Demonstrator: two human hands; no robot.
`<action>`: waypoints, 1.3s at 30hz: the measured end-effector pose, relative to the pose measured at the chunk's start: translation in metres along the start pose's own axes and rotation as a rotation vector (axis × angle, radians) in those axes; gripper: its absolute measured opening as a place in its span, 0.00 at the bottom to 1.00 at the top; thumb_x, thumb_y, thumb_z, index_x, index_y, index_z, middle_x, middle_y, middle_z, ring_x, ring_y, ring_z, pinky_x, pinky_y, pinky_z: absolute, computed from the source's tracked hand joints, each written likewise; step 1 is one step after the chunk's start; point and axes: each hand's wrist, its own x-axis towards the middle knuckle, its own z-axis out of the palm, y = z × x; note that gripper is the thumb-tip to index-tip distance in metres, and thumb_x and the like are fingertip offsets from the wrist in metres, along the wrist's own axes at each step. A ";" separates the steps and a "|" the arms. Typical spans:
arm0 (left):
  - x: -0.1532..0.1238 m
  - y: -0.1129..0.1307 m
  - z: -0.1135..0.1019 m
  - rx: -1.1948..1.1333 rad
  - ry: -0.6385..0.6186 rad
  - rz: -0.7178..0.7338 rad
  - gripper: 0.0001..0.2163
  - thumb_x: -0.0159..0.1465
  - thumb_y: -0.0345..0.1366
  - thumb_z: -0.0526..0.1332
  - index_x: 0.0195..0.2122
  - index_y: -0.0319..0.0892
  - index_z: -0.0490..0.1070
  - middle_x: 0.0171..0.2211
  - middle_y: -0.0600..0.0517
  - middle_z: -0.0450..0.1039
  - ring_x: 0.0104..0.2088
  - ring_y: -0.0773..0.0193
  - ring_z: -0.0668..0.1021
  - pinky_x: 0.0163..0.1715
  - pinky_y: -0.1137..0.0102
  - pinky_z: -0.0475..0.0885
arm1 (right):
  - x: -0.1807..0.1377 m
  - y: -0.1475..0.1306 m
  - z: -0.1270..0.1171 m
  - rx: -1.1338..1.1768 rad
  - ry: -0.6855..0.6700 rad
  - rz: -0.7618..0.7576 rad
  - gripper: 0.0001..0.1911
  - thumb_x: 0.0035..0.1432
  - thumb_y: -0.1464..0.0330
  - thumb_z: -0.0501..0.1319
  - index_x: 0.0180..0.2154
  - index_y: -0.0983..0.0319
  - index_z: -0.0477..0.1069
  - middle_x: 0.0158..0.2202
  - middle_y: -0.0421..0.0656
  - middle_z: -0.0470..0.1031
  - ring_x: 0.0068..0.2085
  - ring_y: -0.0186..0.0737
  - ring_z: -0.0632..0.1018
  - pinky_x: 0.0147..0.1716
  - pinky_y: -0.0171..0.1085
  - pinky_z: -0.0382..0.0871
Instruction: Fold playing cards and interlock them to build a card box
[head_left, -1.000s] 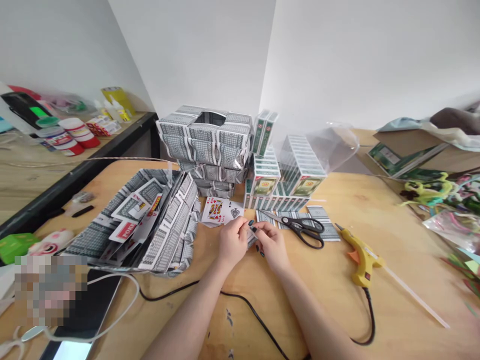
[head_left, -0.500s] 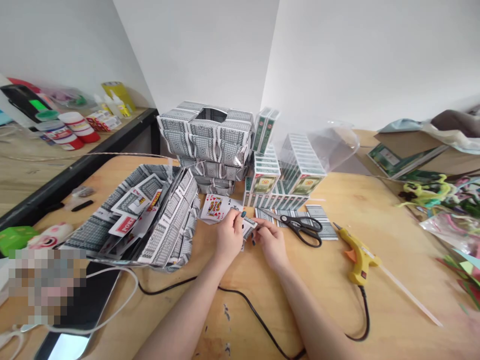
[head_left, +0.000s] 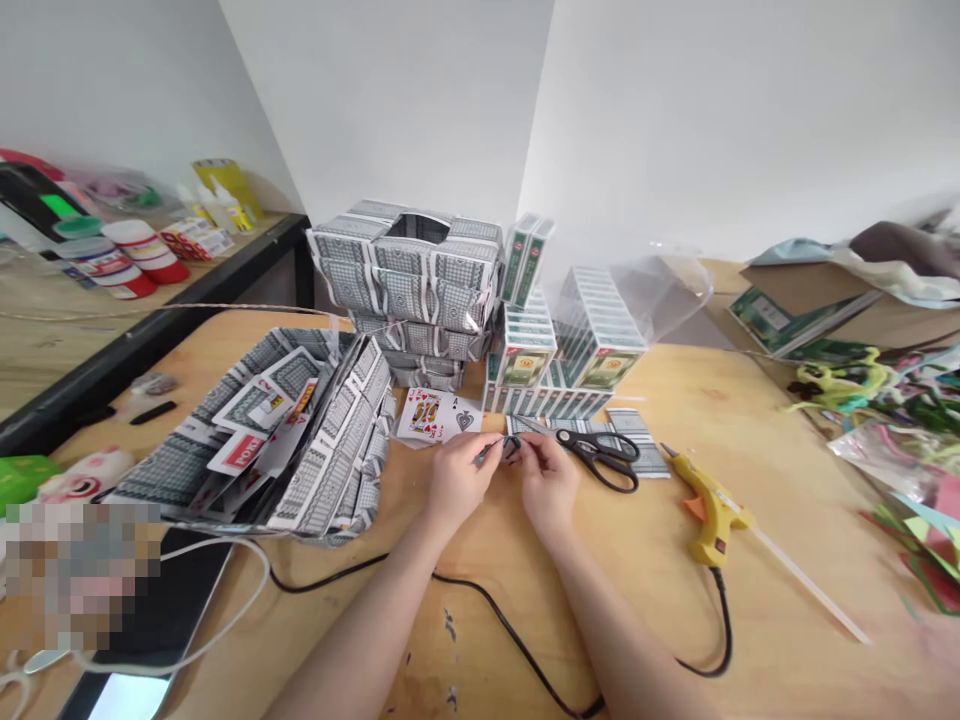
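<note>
"If you follow the two bare forearms up the desk [head_left: 652, 595], where do they end?"

"At a small patterned card [head_left: 511, 446], held above the wood near the middle of the scene. The left hand [head_left: 461, 480] pinches it from one side and the right hand [head_left: 550, 480] from the other."

"Which hand is nearer to it?"

"Neither, clearly. It sits between the two sets of fingertips, to the right of the left hand and to the left of the right, farther from the person than both wrists. Each grip looks closed on it, thumb against fingers."

"Which way does its long side run?"

"I can't tell. The fingers hide most of it, and the bit that shows is dark and small, perhaps bent."

"And what lies around the hands?"

"Black-handled scissors [head_left: 568, 438] rest just beside the right hand, blades pointing left, past the fingertips, handles slanting back toward the right. They lie over some face-down cards [head_left: 651, 452]. A yellow glue gun [head_left: 718, 510] lies farther right. Just beyond the left hand are face-up cards [head_left: 431, 412], a king and an ace showing, and left of those stands a card-woven basket [head_left: 334, 450]."
</note>
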 end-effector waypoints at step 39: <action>-0.007 0.000 0.006 0.188 -0.108 -0.039 0.13 0.55 0.29 0.55 0.40 0.41 0.73 0.25 0.50 0.76 0.22 0.68 0.74 0.24 0.75 0.67 | 0.005 0.006 -0.001 -0.110 -0.014 0.002 0.11 0.53 0.67 0.52 0.33 0.60 0.72 0.29 0.43 0.76 0.29 0.40 0.75 0.33 0.38 0.68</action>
